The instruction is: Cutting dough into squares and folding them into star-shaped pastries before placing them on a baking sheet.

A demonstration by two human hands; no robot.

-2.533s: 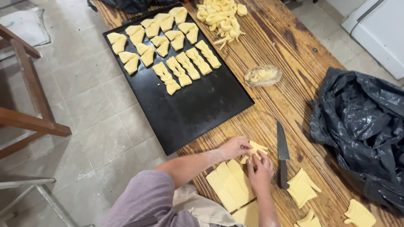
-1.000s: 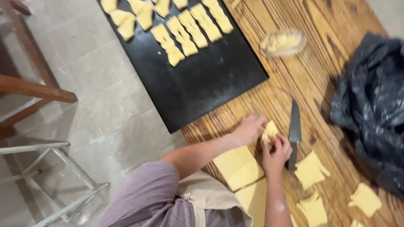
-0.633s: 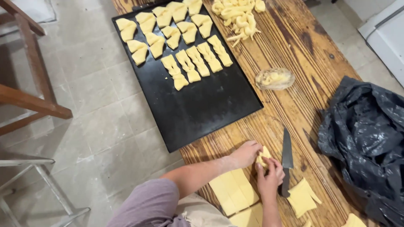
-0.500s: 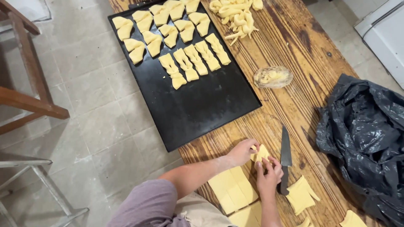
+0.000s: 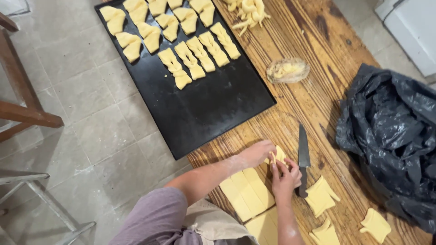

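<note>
From the head view, both hands meet over a small yellow dough piece (image 5: 280, 155) at the near part of the wooden tabletop (image 5: 313, 97). The left hand (image 5: 258, 153) has its grip pinched narrowly on the piece's left edge; the right hand (image 5: 286, 176) holds it from below, fingers curled onto it. Just right of the hands lies a knife (image 5: 303, 156), blade pointing away. Flat dough sheets (image 5: 247, 193) lie beneath the forearms, and cut dough squares (image 5: 321, 196) sit right of the knife. Farther off, a black baking tray (image 5: 213, 102) carries rows of shaped pastries (image 5: 196, 55); a black plastic bag (image 5: 393, 136) fills the right side
</note>
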